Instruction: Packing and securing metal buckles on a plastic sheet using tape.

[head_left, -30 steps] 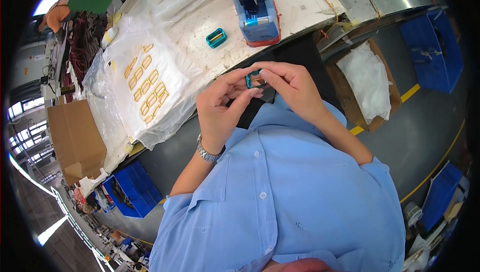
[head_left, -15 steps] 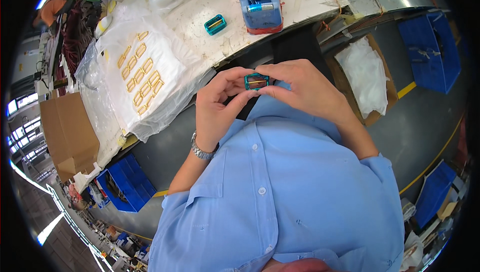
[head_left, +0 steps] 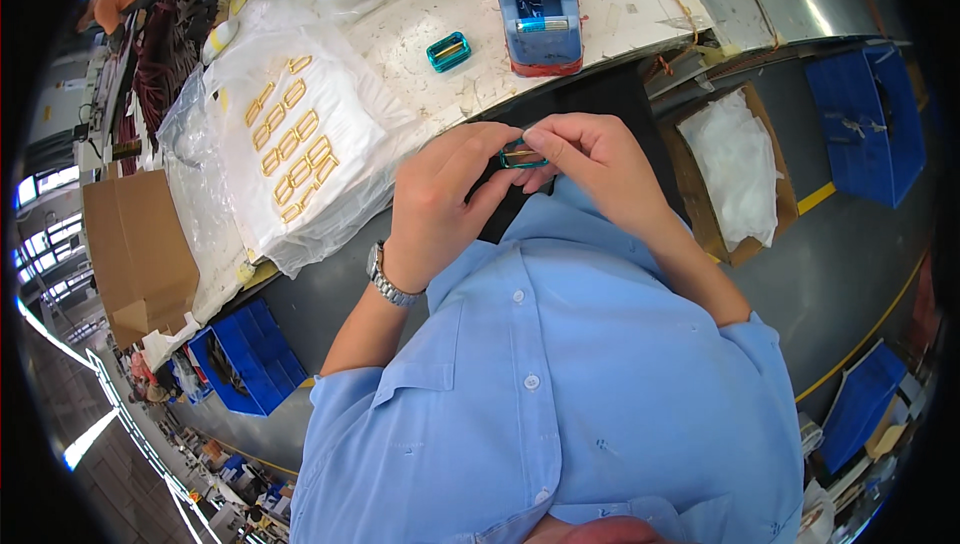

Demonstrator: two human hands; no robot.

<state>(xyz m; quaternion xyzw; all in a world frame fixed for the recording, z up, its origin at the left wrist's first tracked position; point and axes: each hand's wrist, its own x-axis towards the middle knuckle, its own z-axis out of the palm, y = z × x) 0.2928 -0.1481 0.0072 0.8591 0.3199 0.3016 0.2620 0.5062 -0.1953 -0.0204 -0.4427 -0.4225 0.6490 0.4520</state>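
Note:
Between my two hands, in front of the bench edge, is a small rectangular buckle [head_left: 519, 155] with a teal-edged frame and a gold bar across its middle. My left hand [head_left: 455, 179] pinches one end between thumb and fingers. My right hand [head_left: 590, 159] grips the other end, its thumb laid over the top. Fingers cover part of the frame. A similar teal buckle [head_left: 449, 51] lies on the bench beside a blue tape dispenser [head_left: 541, 34]. Several gold buckles [head_left: 290, 143] are set out in rows on white sheeting at the left.
The white bench [head_left: 450, 94] runs across ahead of me. Under the gold buckles is white sheeting [head_left: 345, 114] with clear plastic. A cardboard box [head_left: 140, 254] stands at the left end. To the right are a carton with white wrapping [head_left: 735, 174] and a blue bin [head_left: 850, 129].
The buckle in my hands has tilted, and its face shows less. My right thumb has come over its top. The whole view has shifted slightly.

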